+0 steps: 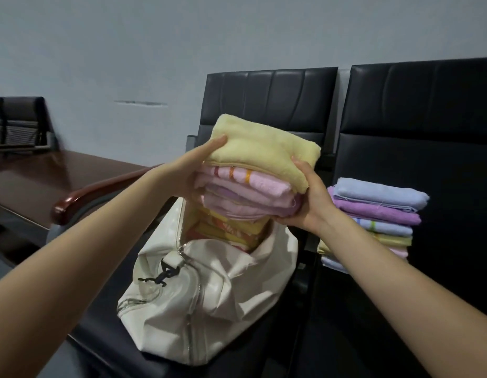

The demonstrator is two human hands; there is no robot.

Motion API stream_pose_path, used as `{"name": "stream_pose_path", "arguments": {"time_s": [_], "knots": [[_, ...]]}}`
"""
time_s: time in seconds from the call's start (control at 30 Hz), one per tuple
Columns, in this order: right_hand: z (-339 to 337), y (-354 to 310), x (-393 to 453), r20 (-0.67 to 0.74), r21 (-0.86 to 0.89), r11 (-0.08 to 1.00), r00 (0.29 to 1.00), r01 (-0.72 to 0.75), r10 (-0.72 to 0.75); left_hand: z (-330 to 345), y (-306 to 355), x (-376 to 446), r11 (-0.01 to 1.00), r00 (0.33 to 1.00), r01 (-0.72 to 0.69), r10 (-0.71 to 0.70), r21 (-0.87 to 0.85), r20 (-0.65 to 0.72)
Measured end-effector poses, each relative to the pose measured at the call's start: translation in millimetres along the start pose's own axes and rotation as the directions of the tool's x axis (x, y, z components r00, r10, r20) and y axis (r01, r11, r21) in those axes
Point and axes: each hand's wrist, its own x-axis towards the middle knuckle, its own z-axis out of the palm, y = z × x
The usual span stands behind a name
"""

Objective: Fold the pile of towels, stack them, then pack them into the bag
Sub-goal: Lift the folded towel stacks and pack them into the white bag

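Note:
I hold a small stack of folded towels (pixel 253 181), yellow on top and pink ones beneath, just above the open mouth of a white bag (pixel 198 293). My left hand (pixel 190 170) grips the stack's left side with the thumb on the yellow towel. My right hand (pixel 307 197) grips its right side, fingers underneath and thumb on top. Yellow and orange folded towels (pixel 231 230) show inside the bag. A second stack of folded towels (pixel 378 222), blue, purple, yellow and pink, lies on the seat to the right.
The bag sits on a black chair (pixel 267 99) with a wooden armrest (pixel 100 189). A second black chair (pixel 422 110) carries the other stack. A dark wooden table (pixel 46 173) runs along the left, with another chair (pixel 21 118) behind it.

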Motion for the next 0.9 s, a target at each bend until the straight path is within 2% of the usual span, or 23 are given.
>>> {"name": "stream_pose_path", "arguments": {"time_s": [0.13,0.23,0.27,0.33,0.37,0.47,0.57,0.67,0.73,0.83,0.9], "knots": [[-2,21,8,0.025,-0.037,0.981,0.981,-0.192,0.193,-20,-12,-10,0.995,0.995,0.098,-0.097,0.034,-0.018],[0,52,14,-0.024,-0.062,0.938,0.94,-0.342,0.341,-26,-38,-19,0.963,0.995,0.099,-0.095,0.249,-0.027],[-1,60,20,-0.049,-0.064,0.921,0.923,-0.383,0.381,-28,-49,-16,0.968,0.988,0.148,-0.152,0.202,0.005],[2,68,29,-0.069,-0.057,0.9,0.901,-0.431,0.427,-32,-71,1,0.969,0.969,0.245,-0.244,-0.021,0.044],[4,69,32,-0.082,-0.055,0.903,0.903,-0.426,0.422,-31,-78,8,0.966,0.969,0.245,-0.243,-0.082,0.032],[10,73,44,-0.088,-0.02,0.944,0.942,-0.328,0.325,-27,-90,29,0.982,0.992,0.07,-0.088,-0.176,-0.096],[17,87,56,-0.144,0.002,0.985,0.974,-0.174,0.172,-24,-98,40,0.974,0.975,-0.115,0.073,-0.195,-0.211],[12,115,73,-0.205,-0.034,0.991,0.972,-0.128,0.118,-24,-111,44,0.981,0.955,-0.154,0.118,-0.115,-0.272],[9,127,65,-0.23,-0.115,0.983,0.967,-0.142,0.113,-22,-121,43,0.991,0.946,-0.122,0.131,0.05,-0.296],[3,138,59,-0.324,-0.186,0.965,0.939,-0.183,0.116,-12,-137,42,0.946,0.927,0.149,-0.032,0.287,-0.375],[3,138,65,-0.343,-0.183,0.958,0.928,-0.219,0.147,-10,-148,40,0.852,0.913,0.163,0.061,0.497,-0.404]]}}
